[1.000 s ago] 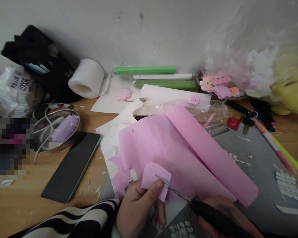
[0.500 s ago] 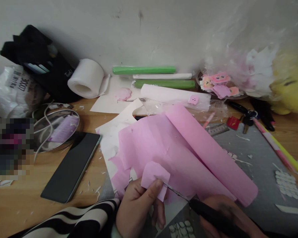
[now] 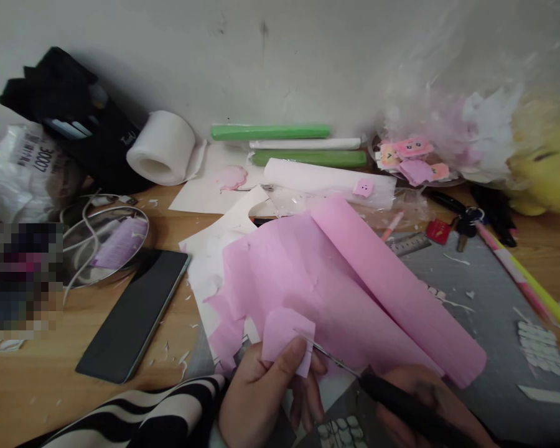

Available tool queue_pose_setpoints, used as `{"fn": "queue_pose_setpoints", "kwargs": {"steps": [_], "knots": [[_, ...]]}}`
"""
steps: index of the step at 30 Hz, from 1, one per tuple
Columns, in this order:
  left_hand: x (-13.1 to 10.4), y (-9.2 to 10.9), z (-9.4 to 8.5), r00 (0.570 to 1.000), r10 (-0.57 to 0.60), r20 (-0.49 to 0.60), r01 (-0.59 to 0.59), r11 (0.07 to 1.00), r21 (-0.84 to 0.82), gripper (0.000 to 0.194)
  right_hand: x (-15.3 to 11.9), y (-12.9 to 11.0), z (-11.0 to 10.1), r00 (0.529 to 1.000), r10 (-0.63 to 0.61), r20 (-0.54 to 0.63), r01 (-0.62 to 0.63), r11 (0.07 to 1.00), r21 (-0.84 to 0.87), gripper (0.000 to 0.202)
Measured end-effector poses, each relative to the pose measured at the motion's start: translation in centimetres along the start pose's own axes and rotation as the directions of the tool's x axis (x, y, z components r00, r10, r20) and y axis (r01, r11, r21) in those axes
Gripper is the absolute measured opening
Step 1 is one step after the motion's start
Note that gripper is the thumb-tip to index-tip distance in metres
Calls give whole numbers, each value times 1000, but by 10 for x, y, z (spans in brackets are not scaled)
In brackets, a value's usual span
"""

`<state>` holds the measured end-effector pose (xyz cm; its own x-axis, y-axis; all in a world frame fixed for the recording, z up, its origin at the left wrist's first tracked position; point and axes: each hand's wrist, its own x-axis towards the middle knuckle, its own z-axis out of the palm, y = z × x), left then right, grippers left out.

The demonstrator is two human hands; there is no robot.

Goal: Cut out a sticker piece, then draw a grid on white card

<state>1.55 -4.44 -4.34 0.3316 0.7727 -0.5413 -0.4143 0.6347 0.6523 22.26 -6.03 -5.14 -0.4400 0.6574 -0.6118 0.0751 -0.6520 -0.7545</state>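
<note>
My left hand (image 3: 256, 389) pinches a small pink paper piece (image 3: 280, 330) between thumb and fingers, low in the middle of the view. From the right, my right hand (image 3: 417, 398) grips black-handled scissors (image 3: 396, 398), with the fingers partly hidden behind the handle. The thin metal blades reach the paper piece beside my left thumb. Behind both hands lies a large sheet of pink crepe-like paper (image 3: 280, 274), its right side rolled up into a tube (image 3: 396, 292).
A phone (image 3: 135, 317) and a metal bowl (image 3: 140, 218) stand left. Behind are a toilet paper roll (image 3: 161, 146), green rolls (image 3: 270, 132) and a white roll (image 3: 317, 177). Keys (image 3: 464, 227), a ruler (image 3: 408, 244) and pens lie right, on and near a grey cutting mat (image 3: 485, 311).
The small paper piece has shifted slightly left and down and turned a little in my left hand. My left fingers beneath it have spread; the scissors have moved slightly right.
</note>
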Motion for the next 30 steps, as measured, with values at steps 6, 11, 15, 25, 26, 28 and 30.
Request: {"fn": "queue_pose_setpoints", "kwargs": {"steps": [6,11,15,25,26,28,30], "knots": [[-2,-1,-2,999,28,30,-28,999,-19,41,9,-3,-5,986,38,160,-45,998,38,58],[-1,-2,-3,997,40,61,-40,999,-13,40,2,-3,-4,996,46,77,-51,996,69,49],[0,0,0,998,31,61,-31,999,11,43,5,-2,-8,977,120,175,-135,988,79,43],[0,1,1,999,17,44,-18,1000,24,45,-2,-4,-8,995,67,80,-71,996,58,35],[0,1,1,999,24,47,-26,999,33,46,-3,-5,-6,993,58,99,-63,997,44,37],[0,1,0,998,36,49,-38,998,42,47,-4,-7,-4,997,36,65,-37,999,22,41],[0,0,0,998,46,46,-47,998,33,47,-6,-6,-1,1000,-3,-23,3,1000,3,45]]}}
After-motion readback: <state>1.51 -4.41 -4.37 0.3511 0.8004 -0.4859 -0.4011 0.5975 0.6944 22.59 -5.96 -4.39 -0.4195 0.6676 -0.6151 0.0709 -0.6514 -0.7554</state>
